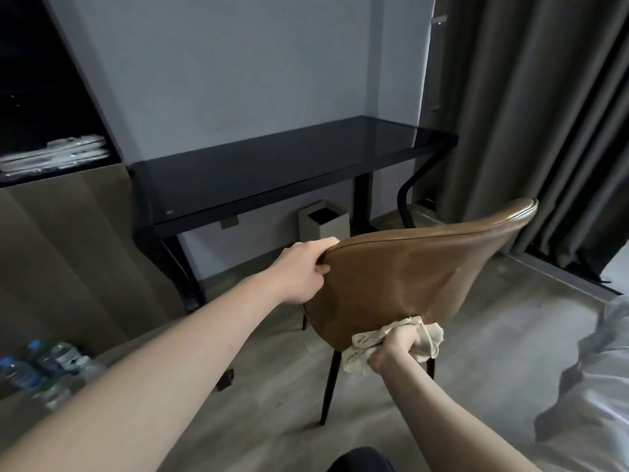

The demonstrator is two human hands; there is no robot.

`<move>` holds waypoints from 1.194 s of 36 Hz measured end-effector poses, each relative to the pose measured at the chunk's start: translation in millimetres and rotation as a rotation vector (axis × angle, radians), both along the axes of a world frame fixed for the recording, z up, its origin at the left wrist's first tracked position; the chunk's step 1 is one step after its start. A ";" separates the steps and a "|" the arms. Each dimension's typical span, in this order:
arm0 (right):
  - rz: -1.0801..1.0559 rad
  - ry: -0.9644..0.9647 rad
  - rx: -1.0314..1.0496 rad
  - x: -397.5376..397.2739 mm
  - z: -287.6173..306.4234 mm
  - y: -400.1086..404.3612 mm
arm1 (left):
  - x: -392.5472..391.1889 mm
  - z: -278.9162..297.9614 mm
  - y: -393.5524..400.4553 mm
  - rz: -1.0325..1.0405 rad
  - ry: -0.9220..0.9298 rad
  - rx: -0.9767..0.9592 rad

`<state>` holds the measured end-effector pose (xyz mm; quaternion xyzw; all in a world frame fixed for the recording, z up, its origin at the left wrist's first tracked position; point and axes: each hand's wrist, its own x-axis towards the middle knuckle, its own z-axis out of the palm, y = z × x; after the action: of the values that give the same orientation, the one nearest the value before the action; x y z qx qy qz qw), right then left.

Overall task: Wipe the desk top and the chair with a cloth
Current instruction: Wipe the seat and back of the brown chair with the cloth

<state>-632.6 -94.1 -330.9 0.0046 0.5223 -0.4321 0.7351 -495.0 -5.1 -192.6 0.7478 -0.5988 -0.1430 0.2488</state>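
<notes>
Chair (408,274) wiping is underway: left hand (299,274) is gripping the backrest edge, right hand (394,352) is clutching the cloth (367,345) against its lower back; desk (272,172) apparently remaining.

The chair (408,277) stands on the floor (493,335) before the table (272,165), its back toward the camera. A bin (325,223) sits under the table against the wall. Curtains (527,114) hang right; shelves (44,97) stand left, bottles (44,366) below them.

Grey wall (238,63), wood-look floor (476,335), dark curtains (527,114) at rt, bin (325,223) w/ dim light.
</notes>
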 end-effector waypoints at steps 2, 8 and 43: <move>0.009 0.010 -0.018 -5.4 -3.8 -5.6 | -0.7 0.3 -0.6 0.011 -0.006 0.000; 0.083 -0.051 -0.099 -25.1 45.3 4.8 | -9.3 5.5 3.6 0.031 -0.007 0.005; 0.025 0.057 -0.034 -23.7 15.1 -15.6 | -55.8 13.1 -58.6 0.118 0.046 -0.335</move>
<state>-656.3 -109.8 -315.8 -0.0265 0.5356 -0.4318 0.7252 -550.8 -63.8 -179.5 0.7262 -0.5636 -0.0433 0.3913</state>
